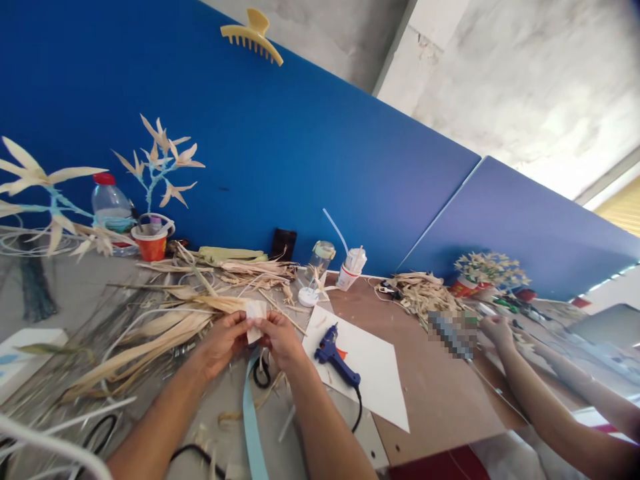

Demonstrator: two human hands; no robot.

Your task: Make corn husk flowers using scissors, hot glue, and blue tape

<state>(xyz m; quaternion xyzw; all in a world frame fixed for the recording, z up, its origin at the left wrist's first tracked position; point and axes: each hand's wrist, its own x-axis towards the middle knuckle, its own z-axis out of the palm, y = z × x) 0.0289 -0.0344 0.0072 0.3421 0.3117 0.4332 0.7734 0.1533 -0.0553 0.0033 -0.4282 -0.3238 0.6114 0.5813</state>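
Between my two hands is a small pale piece of husk (257, 311), held upright over the table. My left hand (226, 340) pinches its left edge, with thumb and fingers closed. On the other side, my right hand (281, 339) grips the right edge in the same way. Dried corn husks (150, 337) lie to the left of my hands. A light blue ribbon (251, 413) runs down the table below them. To the right, a blue hot glue gun (337, 357) rests on a white sheet (383, 373), its black cord trailing toward me.
Husk flowers on blue stems (160, 167) stand in a red cup (151, 243) beside a plastic bottle (113, 207). A blue partition (300, 147) bounds the back. A glass jar (323, 255) and a paper cup (350, 273) stand behind the sheet. At right are a co-worker's arms (530, 380).
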